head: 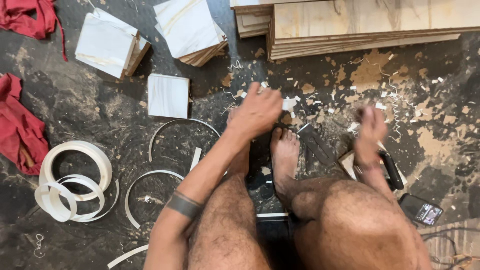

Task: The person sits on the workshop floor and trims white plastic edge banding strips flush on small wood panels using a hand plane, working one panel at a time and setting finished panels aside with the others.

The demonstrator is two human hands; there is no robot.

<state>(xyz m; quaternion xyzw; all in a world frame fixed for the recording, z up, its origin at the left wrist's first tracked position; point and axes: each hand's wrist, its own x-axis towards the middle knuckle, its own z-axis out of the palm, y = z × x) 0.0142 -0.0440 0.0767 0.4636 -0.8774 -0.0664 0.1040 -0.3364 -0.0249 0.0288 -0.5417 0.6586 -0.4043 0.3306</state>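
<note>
Left hand [256, 111] reaches forward palm-down, fingers curled over a small white strip piece [289, 104] just beyond the bare foot [284, 150]; right hand [371, 129] blurred, grip unclear.

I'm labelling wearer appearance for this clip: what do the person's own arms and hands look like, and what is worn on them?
Both arms are bare, with no sleeves or gloves. The left forearm has a dark band around it, either a tattoo or an armband; which one is unclear. The left hand shows no rings from this side. The right hand is motion-blurred, with what looks like a thin thread or band at its wrist.
</note>
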